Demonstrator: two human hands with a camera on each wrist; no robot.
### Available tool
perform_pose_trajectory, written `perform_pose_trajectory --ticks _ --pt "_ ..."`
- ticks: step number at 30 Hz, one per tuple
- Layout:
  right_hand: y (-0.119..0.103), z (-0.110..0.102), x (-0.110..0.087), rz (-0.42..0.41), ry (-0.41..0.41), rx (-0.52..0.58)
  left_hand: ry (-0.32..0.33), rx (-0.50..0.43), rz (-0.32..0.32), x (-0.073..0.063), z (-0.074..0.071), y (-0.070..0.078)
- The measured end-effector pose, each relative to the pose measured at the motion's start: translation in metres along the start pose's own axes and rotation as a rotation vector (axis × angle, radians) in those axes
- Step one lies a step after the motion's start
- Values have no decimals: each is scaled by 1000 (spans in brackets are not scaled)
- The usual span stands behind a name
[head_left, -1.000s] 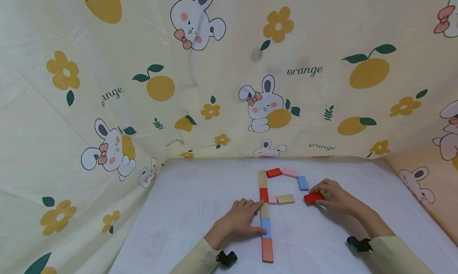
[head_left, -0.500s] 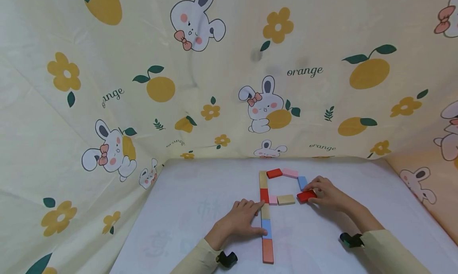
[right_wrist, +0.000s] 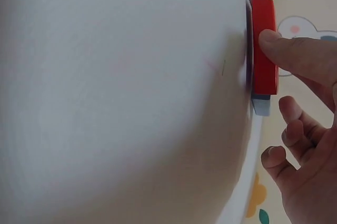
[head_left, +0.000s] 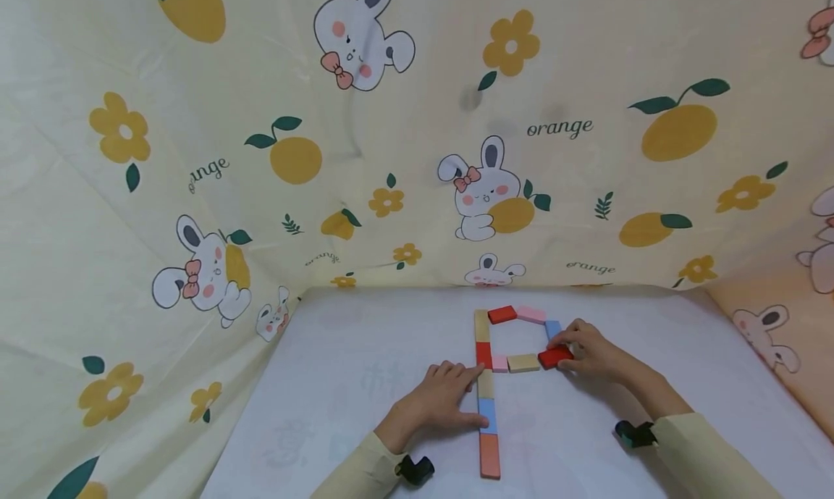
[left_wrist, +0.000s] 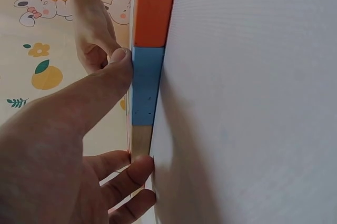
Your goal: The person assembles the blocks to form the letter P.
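Flat coloured blocks lie on a white table in the outline of a letter P. My right hand [head_left: 598, 355] pinches a red block [head_left: 554, 357] at the lower right of the loop, close to the right end of a wooden block [head_left: 524, 363]. In the right wrist view the thumb lies on this red block [right_wrist: 265, 50]. Touching the upright column, my left hand [head_left: 438, 399] has its index fingertip at a red block [head_left: 483, 353] and its thumb at a blue block [head_left: 487, 416]. In the left wrist view the thumb meets the blue block [left_wrist: 147, 86] from the side.
The loop also has a red block [head_left: 502, 315], a pink block [head_left: 531, 314], a partly covered blue block [head_left: 552, 329] and a small pink block [head_left: 499, 363]. An orange-red block [head_left: 490, 457] ends the column. A patterned curtain [head_left: 404, 122] hangs behind the table [head_left: 345, 340].
My right hand has moved left with the red block, bringing it from apart to beside the wooden block. The left hand has stayed in place on the column.
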State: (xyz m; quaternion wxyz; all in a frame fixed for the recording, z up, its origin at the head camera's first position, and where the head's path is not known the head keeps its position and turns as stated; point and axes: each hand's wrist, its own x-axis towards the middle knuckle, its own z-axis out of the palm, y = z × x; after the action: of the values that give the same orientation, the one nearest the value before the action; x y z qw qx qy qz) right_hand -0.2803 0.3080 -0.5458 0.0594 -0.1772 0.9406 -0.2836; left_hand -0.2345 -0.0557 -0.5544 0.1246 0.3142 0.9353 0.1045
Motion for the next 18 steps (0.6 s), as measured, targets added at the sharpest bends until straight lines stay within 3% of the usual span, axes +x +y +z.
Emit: perform_pose_trajectory --ticks 18 --pt "2 4 5 9 -27 11 8 -12 3 0 0 2"
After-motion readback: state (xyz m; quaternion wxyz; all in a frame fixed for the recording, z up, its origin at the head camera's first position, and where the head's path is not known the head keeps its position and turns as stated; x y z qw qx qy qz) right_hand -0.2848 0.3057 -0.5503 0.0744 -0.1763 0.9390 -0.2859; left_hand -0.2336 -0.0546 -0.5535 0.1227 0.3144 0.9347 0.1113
